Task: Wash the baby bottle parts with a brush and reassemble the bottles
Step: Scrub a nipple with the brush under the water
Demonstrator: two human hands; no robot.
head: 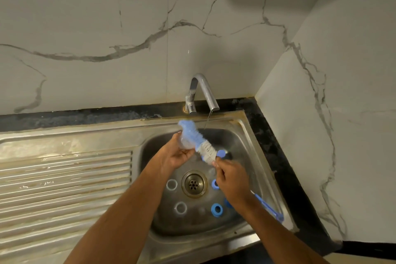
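The ribbed draining board [64,178] is lying along the left of the sink [246,135]; over the basin's far left corner the left hand [174,154] is curling round a clear bottle part [185,142], hard to identify; the brush [192,133] is running diagonally, its blue-and-white bristled head pressing into that part, its long axis sloping down toward the near right corner; the right hand [230,180] is gripping the handle just behind the bristles, so it is the nearer hand to drive the scrub; clear rings [171,185] and blue collars [216,210] are lying round the drain [194,183]; a thin stream is falling from the tap [201,94].
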